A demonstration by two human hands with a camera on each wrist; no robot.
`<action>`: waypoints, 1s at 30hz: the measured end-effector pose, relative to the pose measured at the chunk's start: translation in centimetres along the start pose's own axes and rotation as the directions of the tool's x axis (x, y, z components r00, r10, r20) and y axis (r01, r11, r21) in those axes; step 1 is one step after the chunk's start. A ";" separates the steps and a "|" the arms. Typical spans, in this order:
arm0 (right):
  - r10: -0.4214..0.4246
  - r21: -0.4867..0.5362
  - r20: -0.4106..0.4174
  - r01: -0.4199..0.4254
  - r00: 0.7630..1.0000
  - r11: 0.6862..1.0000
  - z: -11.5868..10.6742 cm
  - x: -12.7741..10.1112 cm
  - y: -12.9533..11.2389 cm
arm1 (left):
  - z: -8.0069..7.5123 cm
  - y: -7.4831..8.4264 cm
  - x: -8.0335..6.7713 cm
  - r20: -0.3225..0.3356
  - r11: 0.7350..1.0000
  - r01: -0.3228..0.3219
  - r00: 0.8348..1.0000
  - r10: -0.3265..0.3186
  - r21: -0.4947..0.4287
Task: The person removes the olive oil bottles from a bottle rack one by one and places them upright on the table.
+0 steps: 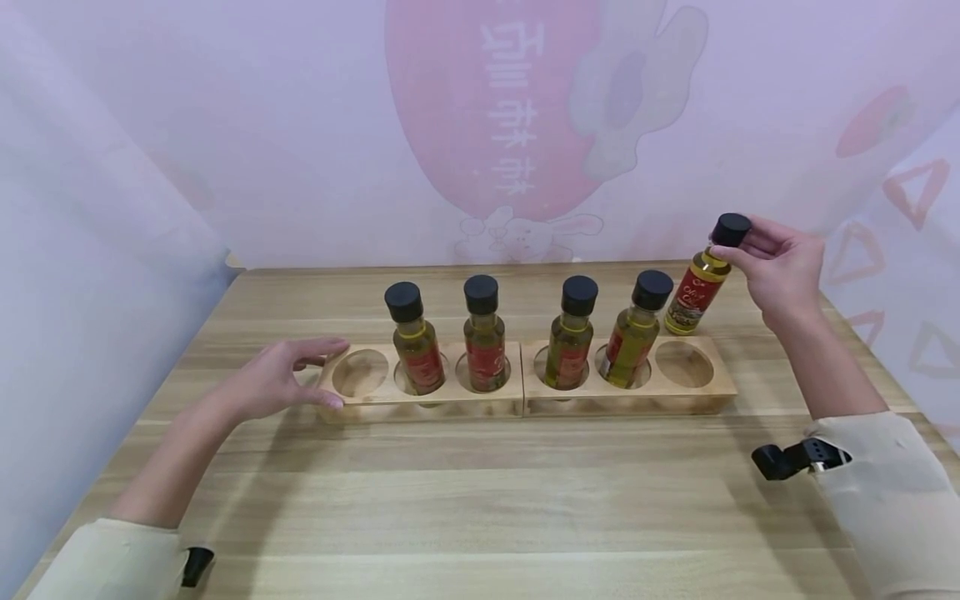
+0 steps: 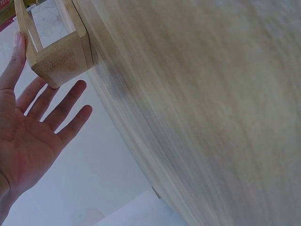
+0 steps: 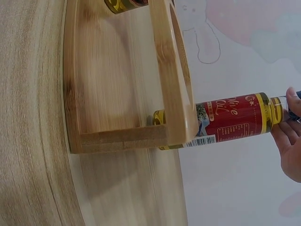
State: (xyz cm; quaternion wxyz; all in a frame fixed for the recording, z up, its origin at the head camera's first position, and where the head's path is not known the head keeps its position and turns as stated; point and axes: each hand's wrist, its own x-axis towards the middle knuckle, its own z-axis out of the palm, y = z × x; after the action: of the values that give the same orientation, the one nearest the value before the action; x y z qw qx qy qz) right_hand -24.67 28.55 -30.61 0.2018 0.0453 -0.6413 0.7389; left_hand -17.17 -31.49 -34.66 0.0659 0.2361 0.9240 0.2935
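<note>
Two light wooden bottle racks stand end to end, the left rack and the right rack. My left hand holds the left rack's outer end, thumb at the front corner and index finger at the back; in the left wrist view the other fingers spread beside the end panel. My right hand pinches an olive oil bottle by its neck, just under the black cap. Slightly tilted, that bottle is behind the right rack's outer end; its red label faces the right wrist camera.
Two oil bottles sit in the left rack's middle and inner holes. Two more sit in the right rack's inner and middle holes. Both outermost holes hold no bottle. A pale printed curtain hangs behind the wooden table.
</note>
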 end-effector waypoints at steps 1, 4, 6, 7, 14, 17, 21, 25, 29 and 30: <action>0.002 -0.003 -0.001 -0.002 1.000 1.000 0.0 0.0 0.0 | 0.0 0.0 0.0 -0.001 1.000 0.000 1.000 0.000 0.000; 0.011 -0.016 -0.005 -0.011 1.000 1.000 -0.2 0.0 0.1 | 0.0 0.0 -0.1 -0.005 1.000 0.002 1.000 -0.002 0.000; 0.016 -0.019 -0.009 -0.016 1.000 1.000 -0.3 0.1 0.1 | 0.1 0.0 -0.1 -0.006 1.000 0.000 1.000 0.000 -0.001; 0.017 -0.019 -0.011 -0.017 1.000 1.000 -0.4 0.1 0.2 | 0.1 0.0 -0.1 -0.006 1.000 0.000 1.000 0.000 0.000; 0.025 -0.016 -0.021 -0.025 0.999 1.000 -0.7 0.1 0.4 | 0.1 -0.1 -0.1 -0.005 1.000 0.001 1.000 -0.001 0.009; 0.030 -0.014 -0.024 -0.031 0.999 0.999 -0.8 0.2 0.5 | 0.1 0.0 -0.1 -0.005 1.000 0.004 1.000 -0.004 0.010; 0.040 -0.019 -0.024 -0.040 0.999 0.999 -0.9 0.2 0.4 | 0.2 0.0 -0.1 -0.006 1.000 0.009 1.000 -0.009 -0.003; 0.054 -0.028 -0.021 -0.054 0.998 0.998 -0.9 0.2 0.4 | 0.1 0.0 -0.1 -0.004 1.000 0.016 1.000 -0.016 -0.014; 0.071 -0.070 -0.024 -0.072 0.997 0.995 -1.0 0.3 0.5 | 0.1 0.0 0.0 0.003 1.000 0.017 1.000 -0.017 -0.022; 0.074 -0.083 -0.026 -0.076 0.997 0.994 -1.0 0.3 0.5 | 0.1 0.0 0.0 0.004 1.000 0.018 1.000 -0.018 -0.023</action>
State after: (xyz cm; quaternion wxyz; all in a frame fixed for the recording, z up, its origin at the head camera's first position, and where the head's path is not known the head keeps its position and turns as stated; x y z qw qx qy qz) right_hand -24.90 29.56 -31.15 0.1830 0.0040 -0.6707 0.7188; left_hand -17.15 -31.41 -34.74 0.0733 0.2276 0.9224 0.3033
